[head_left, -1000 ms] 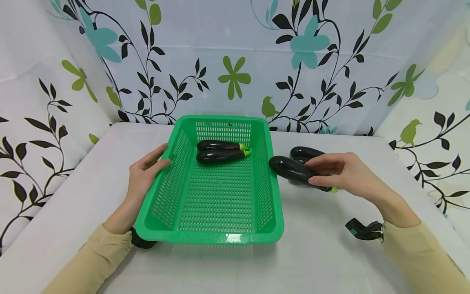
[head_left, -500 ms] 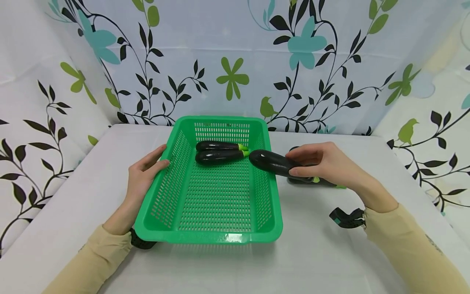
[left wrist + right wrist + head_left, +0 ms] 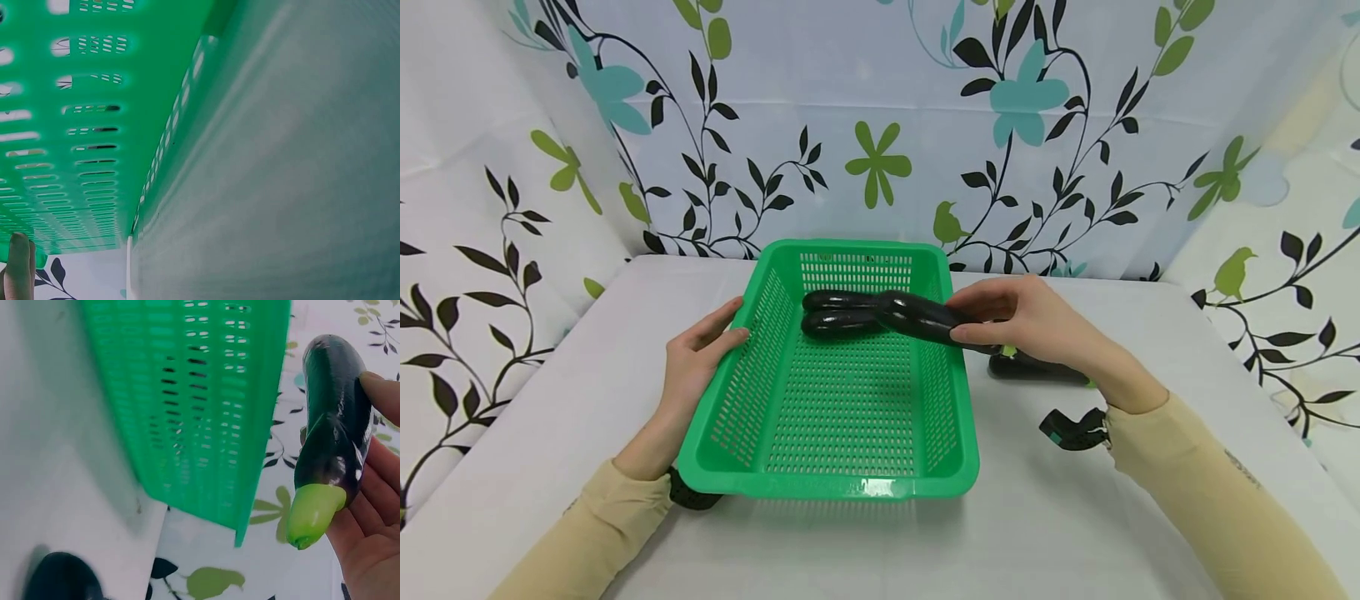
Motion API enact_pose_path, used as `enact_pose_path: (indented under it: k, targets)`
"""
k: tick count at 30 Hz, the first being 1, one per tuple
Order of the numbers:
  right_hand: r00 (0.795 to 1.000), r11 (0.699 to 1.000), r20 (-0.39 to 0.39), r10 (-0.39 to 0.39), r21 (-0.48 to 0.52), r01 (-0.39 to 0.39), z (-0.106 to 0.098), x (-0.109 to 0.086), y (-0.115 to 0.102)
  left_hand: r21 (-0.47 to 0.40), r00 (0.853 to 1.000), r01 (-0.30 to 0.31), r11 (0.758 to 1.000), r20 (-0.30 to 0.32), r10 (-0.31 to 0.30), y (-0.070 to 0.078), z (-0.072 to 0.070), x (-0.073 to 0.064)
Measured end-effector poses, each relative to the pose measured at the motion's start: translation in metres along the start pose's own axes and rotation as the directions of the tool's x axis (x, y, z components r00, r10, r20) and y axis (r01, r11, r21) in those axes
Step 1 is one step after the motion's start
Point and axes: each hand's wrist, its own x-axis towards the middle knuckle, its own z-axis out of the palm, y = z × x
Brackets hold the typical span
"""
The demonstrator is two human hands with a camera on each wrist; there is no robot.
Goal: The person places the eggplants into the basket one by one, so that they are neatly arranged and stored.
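Note:
My right hand (image 3: 1028, 321) holds a glossy dark eggplant (image 3: 917, 317) between thumb and fingers near its green stem end. The eggplant's round end reaches over the right rim of the green plastic basket (image 3: 842, 392), above the basket's inside. In the right wrist view, the held eggplant (image 3: 334, 419) shows its pale green cap towards the camera. Two more eggplants (image 3: 838, 323) lie side by side at the back of the basket, their stem ends hidden behind the held one. At the left side, my left hand (image 3: 700, 350) holds the basket rim, thumb over its edge.
Another eggplant (image 3: 1037, 368) lies on the white table (image 3: 1037, 517) right of the basket, partly hidden under my right hand. A patterned curtain (image 3: 820, 92) hangs behind the table and along both sides.
My right hand has carried the eggplant leftward from beside the basket to over its right rim. The left hand and the basket have stayed in place.

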Motion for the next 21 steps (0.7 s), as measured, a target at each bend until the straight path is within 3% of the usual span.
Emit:
enact_pose_path:
  k: [10,21]
  targets:
    - [0.999,0.999,0.026,-0.033,-0.031,0.034,0.006,0.028,-0.031,-0.036,1.0,0.001,0.999,0.001,-0.001,0.002,0.002,0.001]
    - [0.993,0.994,0.065,-0.098,-0.038,0.101,0.024,0.067,-0.058,-0.006,1.0,0.016,1.0,-0.017,-0.016,0.0,0.001,0.001]
